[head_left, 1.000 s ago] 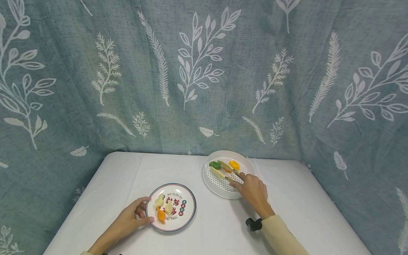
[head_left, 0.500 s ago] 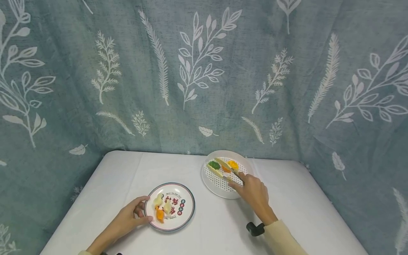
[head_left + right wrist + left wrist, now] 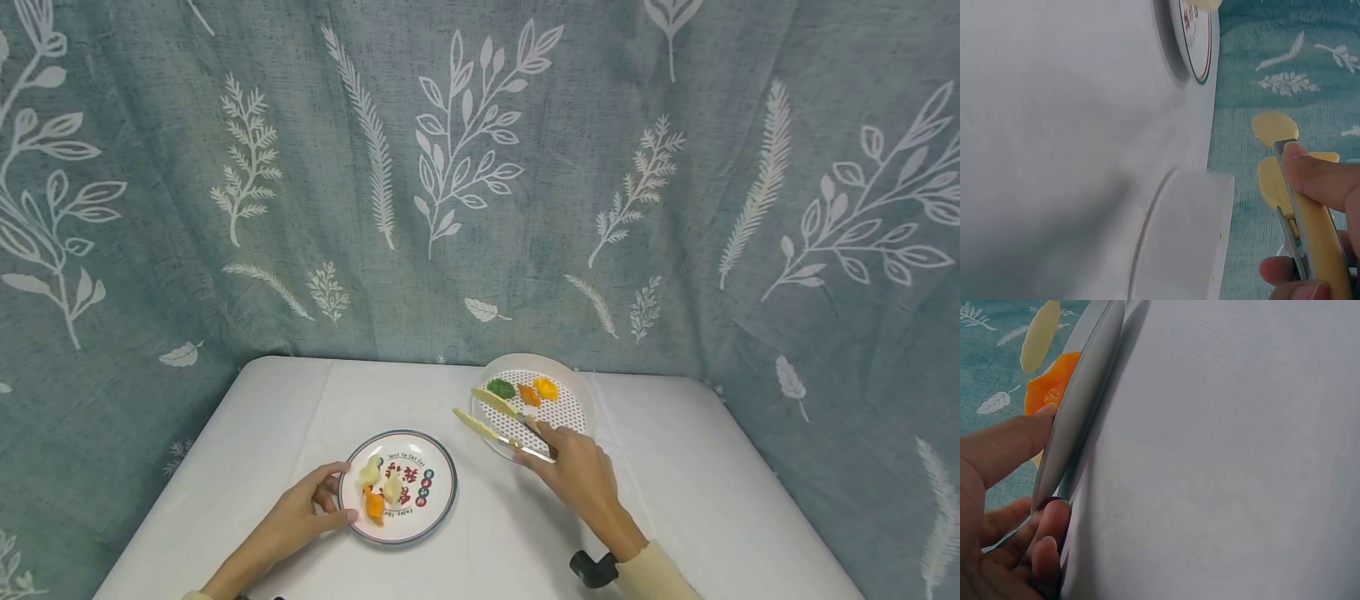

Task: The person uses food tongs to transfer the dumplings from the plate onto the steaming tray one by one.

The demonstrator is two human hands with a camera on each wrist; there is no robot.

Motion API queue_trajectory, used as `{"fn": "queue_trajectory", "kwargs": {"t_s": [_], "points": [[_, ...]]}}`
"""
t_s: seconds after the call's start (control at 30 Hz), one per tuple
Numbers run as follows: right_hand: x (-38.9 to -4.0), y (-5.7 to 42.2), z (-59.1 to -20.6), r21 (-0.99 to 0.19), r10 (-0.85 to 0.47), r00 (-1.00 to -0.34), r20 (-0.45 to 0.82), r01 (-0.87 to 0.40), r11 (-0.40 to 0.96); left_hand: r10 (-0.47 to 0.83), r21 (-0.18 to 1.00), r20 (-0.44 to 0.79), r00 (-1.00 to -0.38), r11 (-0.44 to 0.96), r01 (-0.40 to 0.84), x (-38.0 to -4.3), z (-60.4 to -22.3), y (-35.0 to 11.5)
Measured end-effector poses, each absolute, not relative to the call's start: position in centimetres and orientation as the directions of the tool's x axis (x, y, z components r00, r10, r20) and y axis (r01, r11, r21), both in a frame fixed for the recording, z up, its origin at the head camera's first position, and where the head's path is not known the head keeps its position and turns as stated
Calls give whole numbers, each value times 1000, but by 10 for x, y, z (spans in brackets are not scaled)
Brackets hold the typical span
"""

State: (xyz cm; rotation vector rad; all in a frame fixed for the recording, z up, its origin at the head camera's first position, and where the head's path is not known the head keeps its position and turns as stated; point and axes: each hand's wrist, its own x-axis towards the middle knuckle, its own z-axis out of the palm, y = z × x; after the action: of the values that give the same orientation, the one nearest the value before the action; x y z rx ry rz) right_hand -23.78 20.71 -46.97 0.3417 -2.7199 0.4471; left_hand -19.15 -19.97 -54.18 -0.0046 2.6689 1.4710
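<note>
My left hand (image 3: 311,504) grips the left rim of a round plate (image 3: 435,517), thumb at the top edge and fingers curled at the side. Two cream-coloured food pieces (image 3: 392,488) and an orange one (image 3: 374,506) lie on its left half. My right hand (image 3: 577,467) holds yellow-tipped tongs (image 3: 498,402), their arms spread with nothing between the tips. The tongs overlap the left edge of a white, perforated round steamer tray (image 3: 558,417). In it sit a green piece (image 3: 501,388), an orange piece (image 3: 529,395) and a yellow piece (image 3: 547,388).
A white cloth (image 3: 292,417) covers the table. Behind and at both sides hangs a blue-green curtain (image 3: 360,317) with white leaf prints. The steamer tray stands at the back edge, up against the curtain, with the plate to its front left.
My right hand has drawn the tongs left and toward me, from over the pieces in the tray to its left edge. The tongs have spread wider. My left hand stays on the plate.
</note>
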Motion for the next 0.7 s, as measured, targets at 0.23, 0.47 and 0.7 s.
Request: {"fn": "queue_trajectory", "kwargs": {"t_s": [0.23,0.47,0.7], "points": [[-220,195,-476,-254,-239,-881,409,-362,897,41,840,-85,-996,540,-50,-191,-541,-199],[-204,186,-482,-280,-275,-876,396,-400,872,48,844,-79,-996,535,-41,-191,-539,-198],[-187,177,-489,-280,-323,-885,335,-421,863,47,842,-77,-996,539,-40,-191,-540,-197]]}}
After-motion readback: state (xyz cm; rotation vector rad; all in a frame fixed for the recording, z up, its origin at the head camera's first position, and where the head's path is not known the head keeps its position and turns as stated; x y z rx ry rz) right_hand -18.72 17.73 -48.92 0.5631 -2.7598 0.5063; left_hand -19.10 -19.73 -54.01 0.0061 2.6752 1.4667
